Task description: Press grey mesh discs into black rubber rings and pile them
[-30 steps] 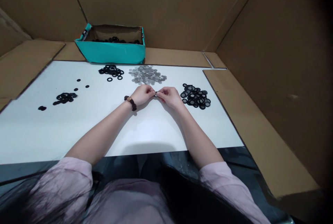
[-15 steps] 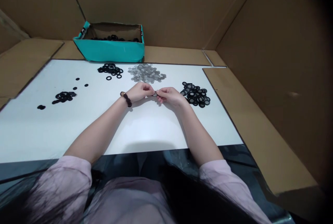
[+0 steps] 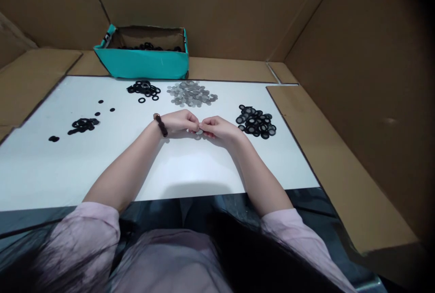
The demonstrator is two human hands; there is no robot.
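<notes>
Your left hand [image 3: 182, 120] and right hand [image 3: 221, 126] have come slightly nearer you, fingertips together, both pinching one small pale disc [image 3: 199, 132] over the white table [image 3: 193, 170]. More face shows; it's still in work, not set down. Rim detail unclear.

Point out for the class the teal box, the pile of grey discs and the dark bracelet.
Teal box [image 3: 146, 65]: head view, middle of its front wall.
Pile of grey discs [image 3: 191, 94]: head view, middle of the heap.
Dark bracelet [image 3: 161, 126]: head view, middle of its visible band.
</notes>
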